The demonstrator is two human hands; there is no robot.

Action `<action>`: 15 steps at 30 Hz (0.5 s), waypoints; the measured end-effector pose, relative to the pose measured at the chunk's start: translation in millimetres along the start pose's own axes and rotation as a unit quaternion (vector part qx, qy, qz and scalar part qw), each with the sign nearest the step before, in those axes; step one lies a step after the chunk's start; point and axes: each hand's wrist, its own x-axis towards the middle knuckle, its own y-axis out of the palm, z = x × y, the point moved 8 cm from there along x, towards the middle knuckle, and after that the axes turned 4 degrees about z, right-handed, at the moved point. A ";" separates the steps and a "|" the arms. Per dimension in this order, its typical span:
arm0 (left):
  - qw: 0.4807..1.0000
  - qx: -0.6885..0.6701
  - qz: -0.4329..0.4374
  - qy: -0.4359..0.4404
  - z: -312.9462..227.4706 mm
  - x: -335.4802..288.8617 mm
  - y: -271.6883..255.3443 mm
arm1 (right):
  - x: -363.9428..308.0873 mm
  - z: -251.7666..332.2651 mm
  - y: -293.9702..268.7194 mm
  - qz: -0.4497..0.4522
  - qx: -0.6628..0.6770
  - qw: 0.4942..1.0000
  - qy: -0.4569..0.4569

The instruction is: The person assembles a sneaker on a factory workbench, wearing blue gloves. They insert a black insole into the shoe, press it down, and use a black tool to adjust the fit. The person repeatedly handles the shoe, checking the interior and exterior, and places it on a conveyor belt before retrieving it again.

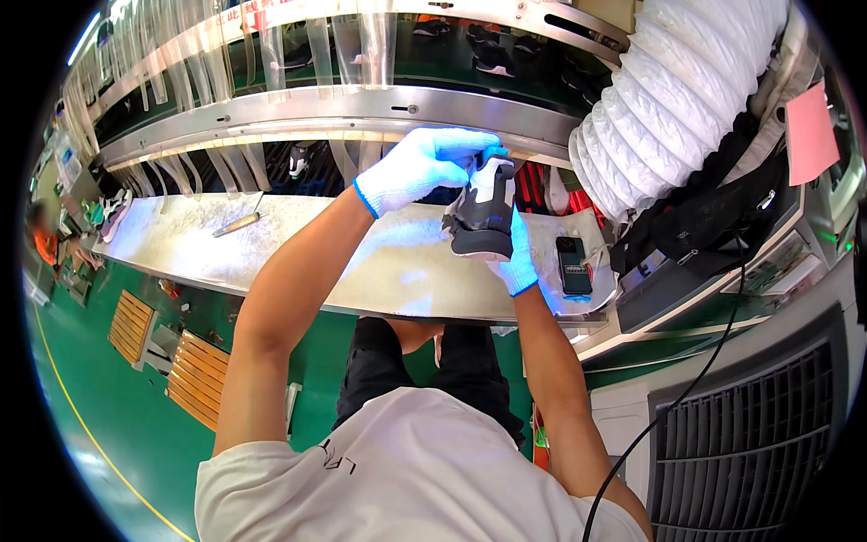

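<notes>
A dark grey and white sneaker [486,212] is held up over the pale worktable [379,271], its grey sole end pointing toward me. My left hand [423,167], in a white knit glove, reaches the shoe's far end with the fingers bent round it. Behind the shoe's right side my gloved right hand [518,257] grips it, with most of its fingers hidden. Left of my hands, a wooden-handled tool with a thin tip [237,224] lies on the table. A black phone [573,265] rests just right of my right hand.
Behind the table runs a metal-framed conveyor [361,107] hung with clear plastic strips and carrying shoes. A white flexible duct [673,99] hangs at the right, above a black bag [713,212]. Other sneakers [116,215] stand at the table's left end. Wooden slatted seats [194,379] are below left.
</notes>
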 end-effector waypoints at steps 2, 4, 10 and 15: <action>1.000 -0.008 0.004 -0.002 3.4 3.4 4.7 | 0.5 -1.4 -12.0 0.006 0.003 1.000 0.001; 1.000 -0.017 0.005 -0.003 5.5 -1.0 4.9 | 12.4 -14.6 -22.1 0.051 0.016 0.998 0.023; 0.999 -0.032 0.008 -0.024 27.2 -17.4 -2.4 | -9.3 -32.4 -16.9 -0.030 -0.006 0.998 0.047; 0.998 -0.022 -0.016 -0.059 46.6 -37.6 -9.3 | 0.9 -75.5 -38.2 0.032 0.029 0.998 0.054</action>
